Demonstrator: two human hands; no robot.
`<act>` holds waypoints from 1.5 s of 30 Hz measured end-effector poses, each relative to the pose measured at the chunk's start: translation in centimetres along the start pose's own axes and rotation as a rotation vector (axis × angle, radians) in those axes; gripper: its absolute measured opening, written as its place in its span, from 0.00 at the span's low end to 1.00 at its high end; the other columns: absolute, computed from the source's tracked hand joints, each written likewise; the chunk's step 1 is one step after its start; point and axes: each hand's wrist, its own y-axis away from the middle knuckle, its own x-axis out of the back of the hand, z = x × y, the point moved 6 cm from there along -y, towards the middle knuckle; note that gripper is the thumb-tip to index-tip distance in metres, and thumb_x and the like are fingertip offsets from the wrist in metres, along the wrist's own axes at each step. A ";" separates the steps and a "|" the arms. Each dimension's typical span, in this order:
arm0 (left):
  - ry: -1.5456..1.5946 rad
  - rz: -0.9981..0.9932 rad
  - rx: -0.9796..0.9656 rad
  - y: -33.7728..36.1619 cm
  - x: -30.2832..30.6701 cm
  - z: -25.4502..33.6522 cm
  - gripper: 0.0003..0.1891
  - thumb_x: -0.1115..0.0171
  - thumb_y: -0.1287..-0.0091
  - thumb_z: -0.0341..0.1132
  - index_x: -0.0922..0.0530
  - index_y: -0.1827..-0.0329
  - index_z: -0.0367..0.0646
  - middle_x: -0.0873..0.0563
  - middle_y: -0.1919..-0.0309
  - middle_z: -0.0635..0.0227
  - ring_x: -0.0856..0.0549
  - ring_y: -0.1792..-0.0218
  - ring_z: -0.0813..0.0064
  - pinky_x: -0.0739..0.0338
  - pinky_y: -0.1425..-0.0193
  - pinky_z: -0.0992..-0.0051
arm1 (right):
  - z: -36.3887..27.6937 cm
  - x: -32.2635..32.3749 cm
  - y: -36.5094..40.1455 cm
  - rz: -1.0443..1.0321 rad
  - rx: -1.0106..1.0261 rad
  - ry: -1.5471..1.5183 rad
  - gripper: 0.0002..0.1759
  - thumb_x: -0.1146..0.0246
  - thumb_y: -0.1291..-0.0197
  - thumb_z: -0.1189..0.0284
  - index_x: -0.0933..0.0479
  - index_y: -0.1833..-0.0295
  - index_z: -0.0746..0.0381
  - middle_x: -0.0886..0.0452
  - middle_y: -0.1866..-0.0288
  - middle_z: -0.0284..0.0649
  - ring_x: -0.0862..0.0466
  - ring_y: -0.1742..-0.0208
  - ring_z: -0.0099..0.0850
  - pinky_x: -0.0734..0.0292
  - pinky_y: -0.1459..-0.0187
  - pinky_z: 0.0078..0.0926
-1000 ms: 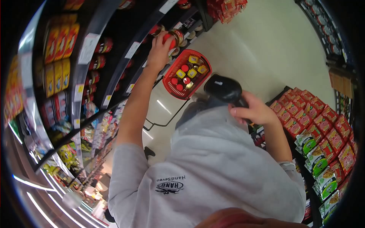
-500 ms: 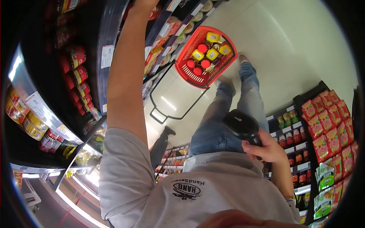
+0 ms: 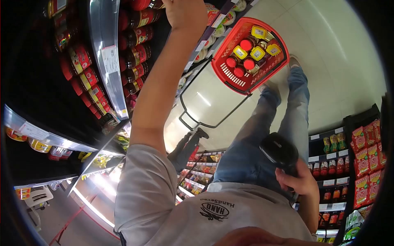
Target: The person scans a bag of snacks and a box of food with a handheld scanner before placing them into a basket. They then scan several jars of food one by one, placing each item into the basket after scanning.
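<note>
One black scanner (image 3: 278, 148): over the jeans (image 3: 242, 160), long way slanting, front pointing far left.
Right hand (image 3: 298, 180): grip wrapped round the scanner.
Left hand (image 3: 188, 13): near jars (image 3: 141, 35); cannot tell its grip.

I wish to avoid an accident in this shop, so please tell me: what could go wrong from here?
1. The left hand, partly cut off by the picture's edge, is close to shelved jars and might knock one down.
2. The red basket stands near the shoes; a careless step could bump it and make the jars inside hit each other.
3. Only the right hand holds the black scanner; a loose grip could drop it.
</note>
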 end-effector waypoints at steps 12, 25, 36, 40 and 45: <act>-0.222 0.136 -0.037 -1.9 0.0 -1.3 0.23 0.47 0.29 0.36 0.25 0.34 0.36 0.23 0.31 0.57 0.33 0.24 0.57 0.56 0.16 0.48 | 2.6 4.1 -3.0 0.081 -0.086 -0.161 0.27 0.31 0.44 0.83 0.28 0.38 0.64 0.19 0.63 0.37 0.20 0.72 0.22 0.24 0.72 0.22; -0.304 -0.085 -0.046 0.9 -3.1 -3.0 0.19 0.49 0.27 0.35 0.20 0.37 0.42 0.17 0.43 0.62 0.24 0.37 0.60 0.38 0.25 0.52 | 2.1 4.1 -2.9 0.076 -0.066 -0.131 0.26 0.31 0.43 0.82 0.27 0.39 0.65 0.19 0.62 0.37 0.19 0.72 0.23 0.23 0.72 0.22; -0.250 -0.164 -0.105 0.0 -3.2 -3.2 0.19 0.46 0.29 0.34 0.19 0.38 0.42 0.17 0.44 0.61 0.24 0.36 0.60 0.38 0.25 0.54 | 1.6 3.7 -3.3 0.034 -0.101 -0.092 0.25 0.31 0.41 0.82 0.29 0.39 0.66 0.19 0.61 0.37 0.20 0.71 0.22 0.25 0.71 0.22; -0.274 0.040 -0.171 -0.2 -2.0 -3.2 0.20 0.45 0.31 0.33 0.21 0.37 0.41 0.18 0.40 0.60 0.27 0.29 0.58 0.44 0.19 0.53 | 1.8 3.8 -3.7 0.016 -0.097 -0.045 0.25 0.29 0.40 0.79 0.28 0.38 0.65 0.19 0.60 0.35 0.20 0.70 0.21 0.24 0.71 0.21; -0.203 0.145 -0.173 2.2 -1.9 -1.8 0.22 0.45 0.31 0.31 0.23 0.33 0.39 0.21 0.33 0.58 0.29 0.27 0.55 0.48 0.17 0.51 | 1.6 4.1 -4.0 0.003 -0.135 -0.007 0.23 0.30 0.38 0.78 0.27 0.38 0.62 0.19 0.60 0.34 0.20 0.69 0.20 0.25 0.71 0.20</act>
